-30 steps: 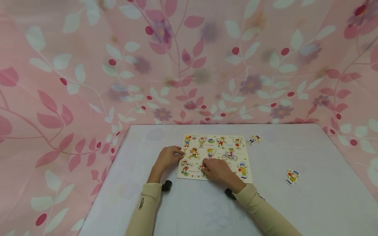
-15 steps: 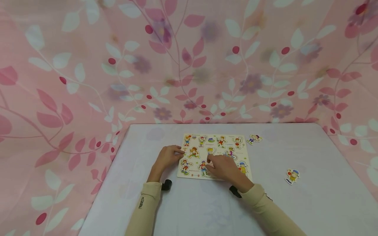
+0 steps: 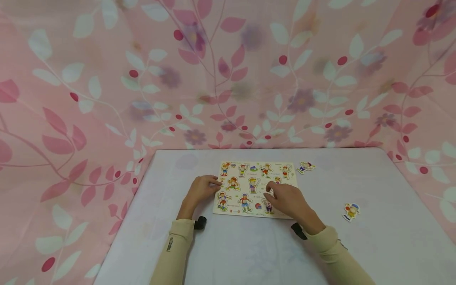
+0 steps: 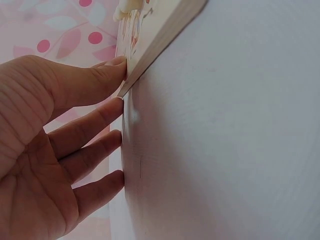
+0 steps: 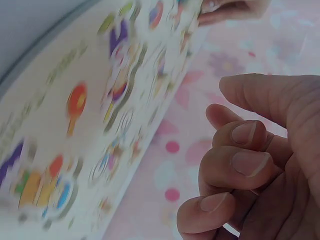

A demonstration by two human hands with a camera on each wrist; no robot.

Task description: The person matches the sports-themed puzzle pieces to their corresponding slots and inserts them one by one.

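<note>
A flat wooden peg-puzzle board [image 3: 243, 186] with printed, sport-playing figure pieces lies on the table. My left hand [image 3: 202, 189] rests at its left edge. In the left wrist view the thumb of that hand [image 4: 30, 185] lies against the board's edge, and the fairly straight fingers touch the edge and the tabletop. Over the board's right part hovers my right hand [image 3: 290, 201], covering some of the figures. In the right wrist view this hand [image 5: 255, 160] has loosely bent fingers and nothing between them and the thumb; the board [image 5: 40, 135] appears tilted and blurred.
Two loose figure pieces lie on the table: one [image 3: 305, 167] just off the board's upper right corner, another [image 3: 351, 211] with a blue cap farther right. Behind the white-covered table [image 3: 392, 245] hangs a pink flowered cloth [image 3: 228, 79].
My right hand has moved right across the board, away from the lower-middle figure, uncovering that figure and the one with a bat. The left hand stays in place.
</note>
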